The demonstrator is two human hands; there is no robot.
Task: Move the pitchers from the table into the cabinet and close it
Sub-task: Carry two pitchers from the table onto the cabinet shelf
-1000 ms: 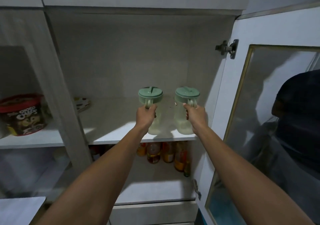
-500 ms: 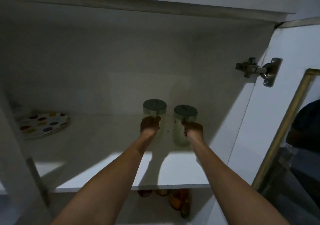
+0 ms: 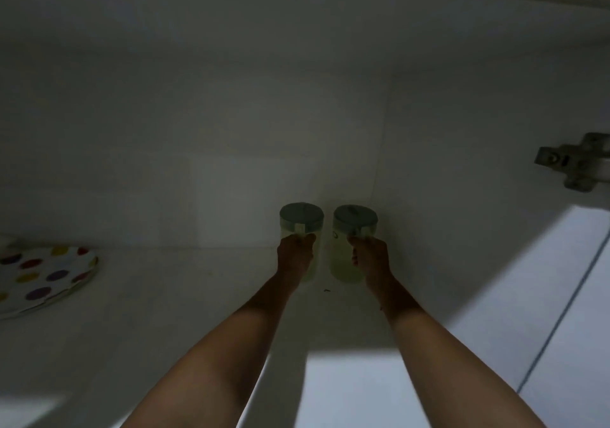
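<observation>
Two clear pitchers with green lids stand side by side deep on the white cabinet shelf (image 3: 165, 312), near the back wall. My left hand (image 3: 294, 256) is closed around the handle of the left pitcher (image 3: 301, 218). My right hand (image 3: 371, 257) grips the handle of the right pitcher (image 3: 355, 221). Both pitchers are upright and their bases appear to rest on the shelf. The hands hide the handles and part of each body. The inside of the cabinet is dim.
A plate with coloured dots (image 3: 43, 272) lies on the shelf at the far left. A metal door hinge (image 3: 574, 163) sits on the right cabinet side, with the open door's white inner face (image 3: 544, 295) below it.
Both hands have pushed the pitchers further back into the cabinet, from the shelf's front edge to near the rear wall. My head has moved closer in, so the view shows only the shelf interior.
</observation>
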